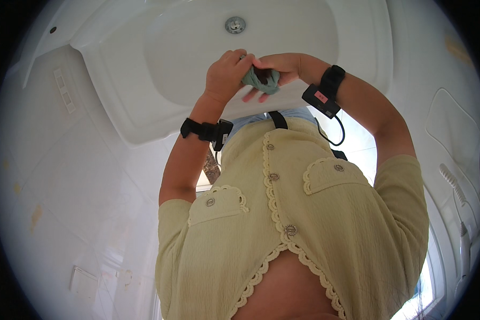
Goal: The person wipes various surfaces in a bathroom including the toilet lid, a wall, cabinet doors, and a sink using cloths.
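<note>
Over the near side of a white washbasin [104,98], both hands meet around a small bunched grey-green cloth [270,85]. My left hand [226,72] is closed on the cloth's left end, with the fingers curled. My right hand [284,65] grips it from the right, and some of its fingers reach underneath, slightly blurred. A dark brown patch [262,74] shows in the middle of the cloth; whether it is a separate thing or part of the cloth I cannot tell. The palms are hidden.
A round metal drain [235,25] lies in the basin beyond my hands. Black straps with small boxes sit on my left [207,130] and right [325,93] forearms, with cables hanging. On the right wall hangs a white device with a coiled cord [452,182].
</note>
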`<state>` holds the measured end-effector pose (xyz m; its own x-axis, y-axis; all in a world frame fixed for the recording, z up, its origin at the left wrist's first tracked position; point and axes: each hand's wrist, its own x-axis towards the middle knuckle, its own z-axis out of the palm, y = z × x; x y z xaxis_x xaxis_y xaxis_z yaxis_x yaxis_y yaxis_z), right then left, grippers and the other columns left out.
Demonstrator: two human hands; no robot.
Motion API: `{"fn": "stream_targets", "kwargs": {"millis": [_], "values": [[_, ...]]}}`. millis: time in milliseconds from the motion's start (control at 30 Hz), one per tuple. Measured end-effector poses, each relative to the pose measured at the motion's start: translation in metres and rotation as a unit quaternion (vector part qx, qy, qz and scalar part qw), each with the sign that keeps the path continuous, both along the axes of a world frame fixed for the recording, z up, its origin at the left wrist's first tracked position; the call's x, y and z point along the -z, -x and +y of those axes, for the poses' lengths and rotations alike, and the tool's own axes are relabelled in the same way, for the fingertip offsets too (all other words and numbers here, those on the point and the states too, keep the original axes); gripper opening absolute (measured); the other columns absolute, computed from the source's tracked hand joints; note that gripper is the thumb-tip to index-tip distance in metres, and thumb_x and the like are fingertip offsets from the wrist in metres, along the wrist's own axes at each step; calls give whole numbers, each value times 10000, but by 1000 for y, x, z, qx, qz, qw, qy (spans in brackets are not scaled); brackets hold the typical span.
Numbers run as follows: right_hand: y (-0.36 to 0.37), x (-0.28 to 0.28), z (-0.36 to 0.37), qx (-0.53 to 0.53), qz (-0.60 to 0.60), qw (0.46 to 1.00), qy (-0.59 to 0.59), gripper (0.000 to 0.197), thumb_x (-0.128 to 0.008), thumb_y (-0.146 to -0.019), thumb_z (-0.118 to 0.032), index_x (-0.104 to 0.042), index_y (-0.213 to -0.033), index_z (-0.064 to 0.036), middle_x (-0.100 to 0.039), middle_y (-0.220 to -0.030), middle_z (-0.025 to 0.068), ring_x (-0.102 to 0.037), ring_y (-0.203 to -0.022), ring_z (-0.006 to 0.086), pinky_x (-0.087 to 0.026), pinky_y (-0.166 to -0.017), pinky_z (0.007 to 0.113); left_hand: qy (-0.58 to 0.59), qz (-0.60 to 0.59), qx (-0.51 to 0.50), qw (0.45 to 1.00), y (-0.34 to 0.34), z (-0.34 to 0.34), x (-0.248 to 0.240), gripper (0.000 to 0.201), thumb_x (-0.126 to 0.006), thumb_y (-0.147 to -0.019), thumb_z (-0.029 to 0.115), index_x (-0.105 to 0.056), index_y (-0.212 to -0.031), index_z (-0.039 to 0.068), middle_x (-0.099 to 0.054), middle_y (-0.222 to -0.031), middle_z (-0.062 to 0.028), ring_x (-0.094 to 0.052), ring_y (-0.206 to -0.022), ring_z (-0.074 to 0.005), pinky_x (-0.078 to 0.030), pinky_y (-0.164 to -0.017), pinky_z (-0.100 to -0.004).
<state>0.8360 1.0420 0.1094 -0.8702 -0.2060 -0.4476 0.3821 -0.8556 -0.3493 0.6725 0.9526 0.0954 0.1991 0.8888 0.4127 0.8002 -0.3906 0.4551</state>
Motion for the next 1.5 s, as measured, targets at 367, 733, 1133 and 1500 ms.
{"fn": "stream_targets", "kwargs": {"millis": [367, 733, 1133, 1500], "values": [[19, 46, -1, -207, -97, 676, -700, 199, -657, -708, -138, -592, -840, -5, -626, -729, 131, -615, -657, 264, -477, -559, 352, 346, 24, -52, 936, -3, 6, 29, 250, -617, -711, 74, -559, -954, 85, -630, -860, -141, -593, -827, -354, -485, -666, -426], [9, 27, 11, -96, -69, 678, -726, 530, -732, -696, -228, -492, -1144, -76, -631, -981, 156, -608, -899, 323, -485, -753, 392, 301, -184, -20, 935, 10, 1, 26, 466, -717, -699, 187, -533, -1102, 43, -602, -1057, -158, -575, -975, -325, -461, -830, -375], [-32, -3, 6, 286, -66, 932, -213, 440, -543, -917, -310, -464, -1253, -39, -541, -1200, 63, -531, -1068, 176, -429, -896, 297, 82, -237, -62, 966, 17, -31, 45, 295, -706, -754, 81, -611, -1033, 77, -572, -1138, -126, -563, -1027, -241, -494, -826, -343], [-14, -6, 1, 232, 52, 925, -295, 413, -577, -893, -214, -502, -1256, -30, -559, -1181, 64, -515, -1069, 147, -393, -927, 291, 287, -717, -95, 628, 1, -14, 25, 299, -541, -863, 70, -462, -1141, -11, -541, -1086, -104, -544, -1011, -190, -490, -845, -343]]}}
